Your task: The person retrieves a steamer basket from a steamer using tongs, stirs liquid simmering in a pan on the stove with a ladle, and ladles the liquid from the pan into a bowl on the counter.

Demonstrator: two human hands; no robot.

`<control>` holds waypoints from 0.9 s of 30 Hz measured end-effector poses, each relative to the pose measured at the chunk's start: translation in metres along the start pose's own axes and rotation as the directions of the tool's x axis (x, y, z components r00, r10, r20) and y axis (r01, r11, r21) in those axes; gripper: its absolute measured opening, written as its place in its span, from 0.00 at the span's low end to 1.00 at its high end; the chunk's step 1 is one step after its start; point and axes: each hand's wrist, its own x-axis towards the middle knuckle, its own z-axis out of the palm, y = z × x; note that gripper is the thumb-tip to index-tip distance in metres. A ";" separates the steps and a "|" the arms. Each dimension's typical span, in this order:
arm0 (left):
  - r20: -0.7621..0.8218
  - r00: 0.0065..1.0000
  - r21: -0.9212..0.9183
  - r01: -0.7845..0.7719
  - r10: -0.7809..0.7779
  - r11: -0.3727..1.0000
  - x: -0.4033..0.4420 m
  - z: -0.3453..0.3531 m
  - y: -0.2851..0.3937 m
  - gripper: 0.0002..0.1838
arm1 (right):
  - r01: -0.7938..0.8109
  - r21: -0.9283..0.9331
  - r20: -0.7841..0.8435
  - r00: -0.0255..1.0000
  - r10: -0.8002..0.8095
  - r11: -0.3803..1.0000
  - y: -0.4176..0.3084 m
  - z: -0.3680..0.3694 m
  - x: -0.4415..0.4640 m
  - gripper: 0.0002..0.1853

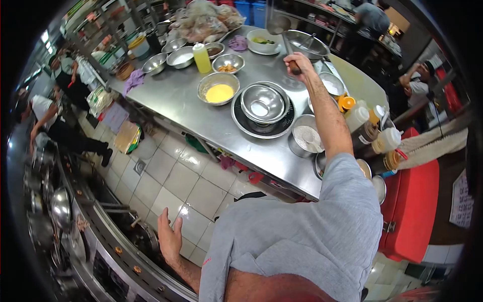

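My right hand (298,66) is closed round the wooden handle of a metal ladle (278,26), held over the far side of the steel table (171,90). Beyond the hand stand a large steel bowl (307,46) and a white bowl with green pieces (262,42). Nearer me are nested steel bowls (261,103) in a black perforated one, a bowl of yellow liquid (219,92) and a pot of white powder (306,137). Low at the left, my left hand (170,232) hangs over the floor with its fingers apart, holding nothing.
Sauce bottles (358,117) crowd the table's right end beside a red cooler (412,206). A yellow bottle (202,58) and bagged food (206,22) stand farther back. A stove counter (100,231) runs along the left. Other people (48,113) work at the left and far right.
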 end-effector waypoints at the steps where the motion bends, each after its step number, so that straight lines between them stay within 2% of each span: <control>1: -0.009 1.000 -0.004 0.020 -0.020 1.000 -0.002 0.002 -0.005 0.28 | -0.047 -0.113 0.054 0.997 0.054 0.992 0.003 -0.004 0.010 0.31; 2: 0.004 0.999 0.010 0.047 -0.047 0.999 -0.004 0.006 -0.009 0.27 | -0.031 -0.174 0.016 0.999 0.034 0.984 0.009 -0.002 0.014 0.26; 4: -0.004 0.994 0.016 0.111 -0.111 0.994 -0.013 0.013 -0.015 0.27 | -0.016 -0.307 0.042 0.999 0.030 0.952 0.022 -0.009 0.033 0.15; 6: -0.004 0.999 0.001 0.054 -0.054 0.999 -0.014 0.014 -0.013 0.27 | 0.008 -0.606 0.064 0.997 0.039 0.795 0.027 -0.013 0.045 0.06; 7: -0.006 0.998 -0.006 0.060 -0.060 0.998 -0.018 0.010 -0.005 0.27 | 0.105 -0.793 0.080 0.994 -0.068 0.601 0.029 -0.009 0.045 0.04; 8: -0.069 0.989 -0.026 0.127 -0.129 0.991 -0.021 0.008 -0.001 0.27 | 0.158 -0.814 0.109 0.987 -0.121 0.559 0.038 -0.007 0.051 0.04; 10: -0.135 0.991 0.035 -0.007 0.012 0.999 -0.027 0.004 0.004 0.27 | 0.257 -0.903 0.168 0.949 -0.267 0.343 0.068 -0.022 0.087 0.22; 11: -0.193 0.980 0.022 0.047 -0.042 0.999 -0.031 0.002 0.006 0.27 | 0.124 -0.945 0.048 0.968 -0.247 0.302 0.064 -0.005 0.074 0.29; 13: -0.192 0.981 0.002 0.010 -0.010 1.000 -0.038 -0.002 0.009 0.27 | 0.177 -0.918 0.042 0.933 -0.357 0.356 0.067 0.022 0.064 0.29; 14: -0.235 0.971 -0.005 0.042 -0.042 0.999 -0.042 -0.003 0.009 0.27 | 0.305 -0.817 0.081 0.901 -0.427 0.489 0.074 0.033 0.068 0.28; 15: -0.210 0.975 0.002 0.069 -0.068 0.998 -0.047 -0.003 0.007 0.27 | 0.312 -0.731 0.082 0.923 -0.375 0.607 0.072 0.048 0.069 0.22; 16: -0.176 0.980 0.012 0.093 -0.090 0.996 -0.053 -0.003 0.004 0.28 | 0.247 -0.482 0.104 0.969 -0.225 0.841 0.053 0.078 0.033 0.16; 18: -0.174 0.975 0.011 0.146 -0.142 0.989 -0.062 -0.002 -0.002 0.29 | 0.171 -0.169 0.228 0.965 -0.131 0.971 0.032 0.116 -0.012 0.12; 19: -0.150 0.974 0.011 0.171 -0.167 0.985 -0.064 -0.002 -0.004 0.30 | 0.113 -0.070 0.285 0.955 -0.088 0.991 0.023 0.131 -0.036 0.12; 20: -0.152 0.973 0.009 0.177 -0.173 0.984 -0.067 -0.003 -0.003 0.30 | 0.110 -0.072 0.291 0.953 -0.085 0.991 0.021 0.143 -0.059 0.12; 22: -0.382 0.915 -0.056 0.118 -0.130 0.991 -0.071 -0.008 -0.001 0.35 | 0.028 0.043 0.433 0.900 -0.044 0.999 0.025 0.168 -0.101 0.12; 23: -0.396 0.907 -0.062 0.130 -0.143 0.990 -0.073 -0.012 0.001 0.35 | -0.043 0.056 0.507 0.862 0.008 0.998 0.034 0.179 -0.120 0.13; 25: -0.709 0.701 -0.050 0.048 -0.069 0.998 -0.085 -0.021 0.001 0.40 | -0.137 0.021 0.667 0.740 0.088 0.990 0.060 0.197 -0.165 0.17; 26: -0.730 0.678 -0.051 0.066 -0.082 0.997 -0.093 -0.027 -0.004 0.40 | -0.148 -0.010 0.752 0.651 0.105 0.989 0.073 0.211 -0.189 0.19; 27: -0.826 0.557 -0.055 0.082 -0.091 0.995 -0.105 -0.031 -0.009 0.41 | -0.212 -0.050 0.791 0.588 0.168 0.976 0.086 0.222 -0.215 0.21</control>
